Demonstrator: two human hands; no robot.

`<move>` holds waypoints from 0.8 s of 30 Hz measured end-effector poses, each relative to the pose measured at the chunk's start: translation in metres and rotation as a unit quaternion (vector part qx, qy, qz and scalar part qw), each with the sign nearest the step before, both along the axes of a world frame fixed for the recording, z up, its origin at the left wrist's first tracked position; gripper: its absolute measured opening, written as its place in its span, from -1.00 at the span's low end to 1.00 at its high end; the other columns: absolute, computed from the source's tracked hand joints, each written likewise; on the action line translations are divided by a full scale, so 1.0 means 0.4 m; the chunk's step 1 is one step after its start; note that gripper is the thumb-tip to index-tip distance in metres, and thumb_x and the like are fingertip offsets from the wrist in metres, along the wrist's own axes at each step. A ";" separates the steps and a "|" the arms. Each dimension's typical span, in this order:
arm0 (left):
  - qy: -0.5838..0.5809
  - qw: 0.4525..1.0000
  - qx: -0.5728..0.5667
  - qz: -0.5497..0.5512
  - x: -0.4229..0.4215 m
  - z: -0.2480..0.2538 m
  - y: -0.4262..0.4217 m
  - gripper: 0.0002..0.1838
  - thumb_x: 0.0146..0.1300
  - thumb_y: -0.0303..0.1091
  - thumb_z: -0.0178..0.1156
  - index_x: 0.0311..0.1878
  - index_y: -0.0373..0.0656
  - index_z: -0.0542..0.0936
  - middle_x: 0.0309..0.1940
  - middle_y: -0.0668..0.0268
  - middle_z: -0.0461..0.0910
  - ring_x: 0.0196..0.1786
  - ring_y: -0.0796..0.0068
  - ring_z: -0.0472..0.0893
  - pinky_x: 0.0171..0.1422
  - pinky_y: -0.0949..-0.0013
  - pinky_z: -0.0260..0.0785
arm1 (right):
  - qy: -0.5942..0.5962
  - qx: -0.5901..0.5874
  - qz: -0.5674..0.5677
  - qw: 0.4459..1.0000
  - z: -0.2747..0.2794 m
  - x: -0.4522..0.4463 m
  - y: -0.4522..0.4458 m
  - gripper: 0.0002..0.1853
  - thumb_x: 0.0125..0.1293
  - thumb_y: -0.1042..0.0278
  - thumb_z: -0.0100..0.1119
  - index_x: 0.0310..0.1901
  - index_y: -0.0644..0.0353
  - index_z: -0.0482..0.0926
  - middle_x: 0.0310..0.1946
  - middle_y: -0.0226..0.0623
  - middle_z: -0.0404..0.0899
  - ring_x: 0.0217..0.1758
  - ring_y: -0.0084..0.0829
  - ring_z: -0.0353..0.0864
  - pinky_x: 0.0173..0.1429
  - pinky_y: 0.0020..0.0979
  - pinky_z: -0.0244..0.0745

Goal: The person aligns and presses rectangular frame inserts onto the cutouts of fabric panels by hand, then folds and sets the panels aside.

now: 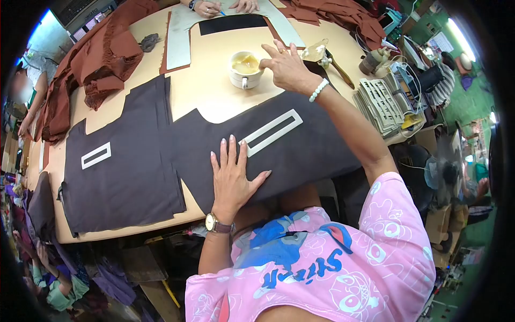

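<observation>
Apparently to steady the dark fabric panel (322,147), the left hand (232,180) lies flat beside its white rectangular frame (276,138); the right hand (292,68) meets the paste mug (244,81), whether gripping I cannot tell.

Legible text: one word, on the wearer's clothing.
Blue lettering (306,272) at 5 o'clock on the pink shirt (383,268); seems to read "Stitch", inverted to the camera, middle letters distorted by folds. Pale marks on the dark panel (86,17) near 10 o'clock and watch dial (210,221) at 7 o'clock: too small to read.
</observation>
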State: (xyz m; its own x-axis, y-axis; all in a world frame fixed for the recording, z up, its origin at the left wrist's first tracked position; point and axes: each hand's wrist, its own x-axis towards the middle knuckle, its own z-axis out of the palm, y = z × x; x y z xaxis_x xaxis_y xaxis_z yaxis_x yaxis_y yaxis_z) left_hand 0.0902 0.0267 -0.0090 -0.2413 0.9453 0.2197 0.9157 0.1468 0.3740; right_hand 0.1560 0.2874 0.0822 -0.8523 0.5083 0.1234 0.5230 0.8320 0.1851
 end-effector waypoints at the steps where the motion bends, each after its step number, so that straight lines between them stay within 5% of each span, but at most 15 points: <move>1: 0.001 1.000 0.000 0.000 0.000 0.001 0.000 -0.09 0.04 0.23 0.21 0.33 -0.23 0.26 0.37 -0.05 0.12 0.42 -0.03 0.08 0.42 -0.17 -0.14 | 0.012 -0.001 0.000 1.000 0.000 0.008 -0.008 -0.63 0.00 0.62 -0.05 -0.17 0.05 0.60 0.32 -0.12 0.20 0.46 0.01 0.00 0.35 0.23 -0.07; 11: 0.013 1.000 0.000 -0.001 0.005 0.001 0.001 -0.11 0.06 0.22 0.20 0.32 -0.23 0.27 0.36 -0.07 0.14 0.42 -0.03 0.10 0.41 -0.16 -0.12 | 0.095 -0.276 0.010 0.956 -0.050 0.240 -0.102 -0.49 -0.05 0.68 -0.16 -0.06 0.05 0.56 0.31 0.05 0.15 0.44 -0.02 0.03 0.43 0.07 -0.10; 16: 0.022 1.000 -0.012 0.000 0.004 0.003 0.002 -0.11 0.06 0.22 0.21 0.33 -0.22 0.27 0.36 -0.06 0.13 0.43 -0.02 0.09 0.42 -0.14 -0.12 | 0.208 -0.348 -0.047 0.913 -0.167 0.319 -0.155 -0.43 0.03 0.65 -0.15 0.06 -0.08 0.56 0.34 0.05 0.12 0.45 0.05 -0.03 0.40 0.20 -0.18; 24: 0.042 0.999 0.010 -0.001 0.007 -0.001 0.002 -0.13 0.05 0.22 0.21 0.28 -0.25 0.32 0.34 -0.06 0.16 0.40 -0.03 0.13 0.39 -0.17 -0.06 | 0.010 -0.094 -0.109 0.990 -0.189 0.298 -0.196 -0.38 0.21 0.53 -0.12 0.32 -0.24 0.29 0.41 -0.06 -0.01 0.47 0.12 -0.11 0.41 0.24 -0.24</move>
